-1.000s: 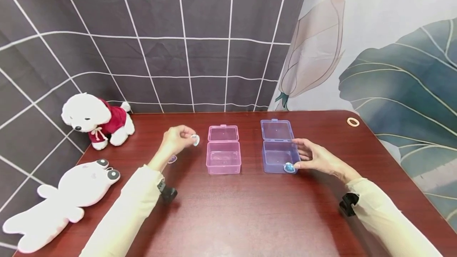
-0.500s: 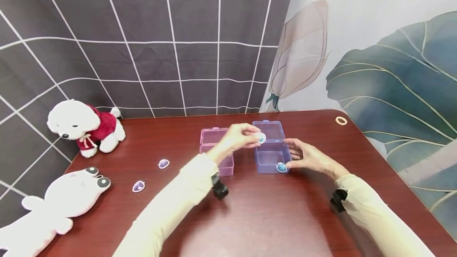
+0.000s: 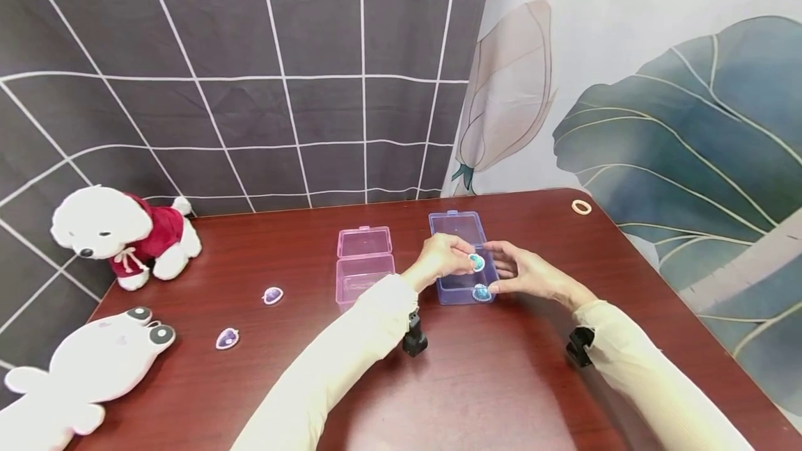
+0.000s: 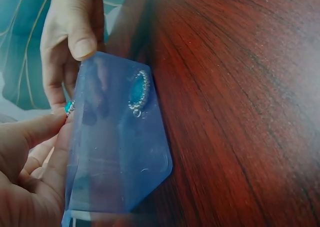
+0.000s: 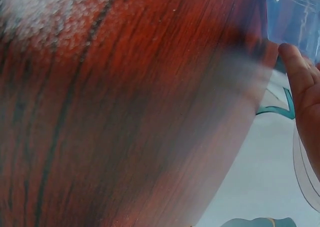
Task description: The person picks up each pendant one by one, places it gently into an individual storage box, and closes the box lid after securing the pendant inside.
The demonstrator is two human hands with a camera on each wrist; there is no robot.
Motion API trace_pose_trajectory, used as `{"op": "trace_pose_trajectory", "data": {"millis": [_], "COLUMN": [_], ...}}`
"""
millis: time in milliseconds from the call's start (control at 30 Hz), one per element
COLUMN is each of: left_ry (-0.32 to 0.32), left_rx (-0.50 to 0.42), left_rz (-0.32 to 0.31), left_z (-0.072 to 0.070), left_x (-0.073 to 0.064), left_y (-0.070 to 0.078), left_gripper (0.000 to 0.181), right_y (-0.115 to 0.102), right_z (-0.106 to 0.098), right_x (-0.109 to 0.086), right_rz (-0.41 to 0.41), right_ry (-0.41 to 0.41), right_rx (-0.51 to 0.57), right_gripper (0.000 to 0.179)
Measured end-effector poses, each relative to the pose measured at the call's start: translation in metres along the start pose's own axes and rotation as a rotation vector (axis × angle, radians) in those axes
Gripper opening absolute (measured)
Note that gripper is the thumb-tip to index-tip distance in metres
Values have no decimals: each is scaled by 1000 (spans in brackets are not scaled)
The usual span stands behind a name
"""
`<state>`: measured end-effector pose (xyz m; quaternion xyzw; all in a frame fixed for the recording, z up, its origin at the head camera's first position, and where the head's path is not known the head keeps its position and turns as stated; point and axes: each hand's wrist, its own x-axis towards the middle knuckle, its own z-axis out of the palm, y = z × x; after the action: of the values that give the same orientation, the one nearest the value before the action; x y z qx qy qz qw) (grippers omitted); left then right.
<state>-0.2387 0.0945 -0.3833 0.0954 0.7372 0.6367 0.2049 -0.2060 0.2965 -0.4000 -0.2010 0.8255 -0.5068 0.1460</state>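
My left hand [image 3: 443,257] pinches a teal pendant [image 3: 477,262] with a beaded rim, over the opening of a clear blue plastic box [image 3: 454,296]. The box's hinged lid [image 3: 456,226] lies back. Another blue pendant [image 3: 481,292] shows through the box's front wall; in the left wrist view this pendant [image 4: 138,91] has a small loop at one end. My right hand [image 3: 532,275] holds the box by its right side, thumb at the front corner and fingers toward the back. In the right wrist view only part of this hand [image 5: 306,87] shows, at the box's corner.
A pink box [image 3: 363,273], lid back, stands left of the blue one, partly behind my left sleeve. Two purple heart-shaped pendants [image 3: 272,296] lie on the table at left, near a white plush toy [image 3: 100,364] and a plush dog [image 3: 125,228]. A wooden ring [image 3: 581,207] lies back right.
My left hand has carried the teal pendant rightward, past the pink box, and lowered it over the blue box. My right hand stays at the blue box. The head view has swung right.
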Motion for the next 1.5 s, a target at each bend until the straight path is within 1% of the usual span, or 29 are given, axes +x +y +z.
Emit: {"op": "trace_pose_trajectory", "data": {"millis": [133,267,367,433,567,767,867,1033,1100,1167,1333,1467,1500], "left_ry": [36,62,61,55,42,38,46,52,51,48,29,24,28], "left_rx": [119,301,435,509,622,716,764,861,891,908,915,939,948], "left_rz": [14,33,43,47,71,110,127,179,188,191,201,206,205], "left_z": [3,4,5,5,7,11,14,17,17,17,15,14,14], "left_x": [3,4,3,3,4,4,4,4,4,3,1,1,1], "left_y": [1,4,7,8,9,9,10,10,10,9,9,8,8], "left_gripper": [21,20,20,19,19,18,17,18,19,20,18,5,6], "right_y": [-1,-2,-2,-2,-1,-1,-2,-4,-4,-3,-2,-1,-1], "right_z": [0,1,1,1,2,3,2,1,1,1,2,2,2], "right_x": [1,1,1,1,1,1,0,0,-1,-1,0,0,0], "right_rz": [-7,-7,-9,-15,-19,-33,-30,-14,-12,-15,-20,-21,-20], "right_ry": [-5,0,-1,-5,-6,-2,0,7,7,7,7,2,0], "right_rx": [-6,-4,5,8,13,4,2,-2,-7,-8,-3,5,12], "right_gripper": [77,77,77,77,77,78,77,77,77,77,77,77,77]}}
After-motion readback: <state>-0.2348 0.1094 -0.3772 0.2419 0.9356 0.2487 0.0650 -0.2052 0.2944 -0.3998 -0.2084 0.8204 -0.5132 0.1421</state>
